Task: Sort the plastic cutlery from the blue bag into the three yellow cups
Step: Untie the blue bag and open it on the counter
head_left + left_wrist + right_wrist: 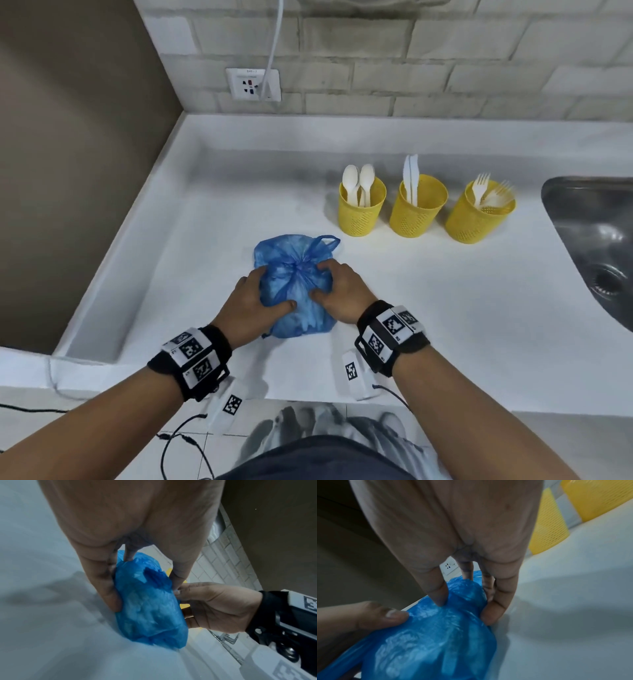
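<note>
A knotted blue plastic bag [298, 287] lies on the white counter [445, 308] close to the front edge. My left hand [253, 301] grips its left side, thumb on top. My right hand [342, 291] grips its right side near the knot. Both wrist views show the blue bag [149, 601] [436, 635] squeezed between curled fingers. Behind it stand three yellow mesh cups: the left cup [361, 212] holds white spoons, the middle cup [416, 212] white knives, the right cup [478, 216] white forks. What is inside the bag is hidden.
A steel sink [596, 240] opens at the right edge of the counter. A wall socket [253, 84] with a white cable sits on the brick wall behind. A brown wall closes the left side. Tagged white wrist units and cables hang over the counter's front edge.
</note>
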Tool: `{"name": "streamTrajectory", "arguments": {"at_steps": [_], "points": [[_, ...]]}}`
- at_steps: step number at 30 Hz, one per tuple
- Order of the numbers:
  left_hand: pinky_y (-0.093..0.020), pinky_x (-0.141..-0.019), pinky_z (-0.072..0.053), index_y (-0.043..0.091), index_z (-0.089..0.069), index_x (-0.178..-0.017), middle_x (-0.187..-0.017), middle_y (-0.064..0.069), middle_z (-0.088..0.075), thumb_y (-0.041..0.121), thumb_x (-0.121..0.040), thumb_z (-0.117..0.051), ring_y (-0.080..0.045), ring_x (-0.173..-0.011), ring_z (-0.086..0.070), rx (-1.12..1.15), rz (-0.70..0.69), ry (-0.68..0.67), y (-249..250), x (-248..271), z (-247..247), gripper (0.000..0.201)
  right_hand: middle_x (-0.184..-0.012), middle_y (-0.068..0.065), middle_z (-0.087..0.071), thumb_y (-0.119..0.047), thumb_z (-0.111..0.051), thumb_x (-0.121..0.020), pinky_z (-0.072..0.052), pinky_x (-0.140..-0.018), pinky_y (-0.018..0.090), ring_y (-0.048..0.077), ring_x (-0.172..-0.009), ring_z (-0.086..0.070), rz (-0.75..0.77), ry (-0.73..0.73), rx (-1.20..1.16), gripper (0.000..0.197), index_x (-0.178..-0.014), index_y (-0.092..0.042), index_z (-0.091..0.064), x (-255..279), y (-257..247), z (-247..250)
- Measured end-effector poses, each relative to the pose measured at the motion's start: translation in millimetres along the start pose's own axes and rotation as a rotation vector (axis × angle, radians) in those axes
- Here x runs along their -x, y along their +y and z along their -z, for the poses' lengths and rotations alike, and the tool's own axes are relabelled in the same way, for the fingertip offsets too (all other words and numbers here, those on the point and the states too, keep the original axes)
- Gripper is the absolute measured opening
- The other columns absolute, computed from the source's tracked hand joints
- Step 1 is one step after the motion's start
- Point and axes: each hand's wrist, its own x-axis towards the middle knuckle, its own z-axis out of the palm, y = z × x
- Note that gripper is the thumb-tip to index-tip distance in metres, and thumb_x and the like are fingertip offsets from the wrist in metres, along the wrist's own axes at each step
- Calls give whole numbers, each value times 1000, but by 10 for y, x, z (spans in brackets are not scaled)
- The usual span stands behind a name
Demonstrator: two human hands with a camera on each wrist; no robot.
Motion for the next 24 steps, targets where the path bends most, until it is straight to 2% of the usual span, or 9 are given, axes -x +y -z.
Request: {"name": "streamTrajectory", "arguments": {"at_steps": [2,5,6,9,12,14,18,22,24], "points": [[-22,-69,-58,30,-52,-131,-113,6,-66,24,-81,-84,0,-93,-68,12,-26,-24,63,15,-156,60,-128,12,-59,-20,-68,-94,-36,-80,19,27,-117,-58,-15,11,17,47,-137,-10,-51,108,119,123],[-35,-82,-62,34,-50,-136,-119,1,-65,43,-72,-83,-9,-102,-68,3,-44,-72,136,28,-413,73,-128,14,-58,-20,-68,-93,-39,-87,26,28,-118,-57,-36,35,46,46,-136,-12,-52,256,333,294],[-33,-84,-61,34,-50,-135,-120,2,-64,44,-71,-83,-9,-103,-67,10,-50,-81,198,39,-506,72,-128,14,-57,-19,-68,-93,-40,-90,27,29,-118,-56,-47,48,48,47,-136,-13,-52,310,417,353],[-18,-80,-54,36,-44,-129,-114,10,-58,28,-77,-86,-5,-101,-63,-9,-85,-101,401,84,-766,67,-123,12,-58,-16,-69,-91,-40,-89,27,27,-112,-57,-74,83,31,45,-133,-13,-53,468,632,544],[-32,-91,-57,29,-42,-145,-121,5,-54,34,-77,-86,-14,-108,-62,-20,-106,-147,560,96,-1017,81,-119,8,-59,-13,-69,-89,-42,-89,27,25,-107,-57,-111,130,8,43,-129,-13,-55,603,840,747],[-38,-94,-57,28,-41,-147,-124,2,-55,40,-72,-85,-19,-110,-63,-32,-117,-169,656,89,-1177,87,-121,8,-60,-13,-69,-88,-41,-89,27,24,-106,-57,-136,160,-11,43,-128,-15,-55,666,967,871],[-44,-97,-57,29,-41,-148,-127,-1,-55,53,-62,-79,-21,-112,-63,-41,-106,-168,871,26,-1418,98,-121,7,-60,-13,-70,-88,-39,-87,25,19,-101,-53,-143,193,-33,43,-129,-15,-55,736,1166,1077],[-44,-87,-61,25,-43,-147,-125,-2,-59,37,-69,-86,-20,-109,-65,-5,-107,-180,1051,-33,-1624,90,-116,5,-59,-12,-70,-89,-39,-85,25,22,-103,-56,-152,205,-27,44,-131,-12,-54,785,1321,1285],[-38,-85,-61,24,-43,-146,-124,-2,-61,30,-73,-87,-17,-107,-66,6,-102,-174,1116,-51,-1717,86,-118,8,-60,-12,-69,-89,-40,-85,26,26,-106,-58,-162,202,-10,45,-132,-12,-54,791,1382,1380]]}}
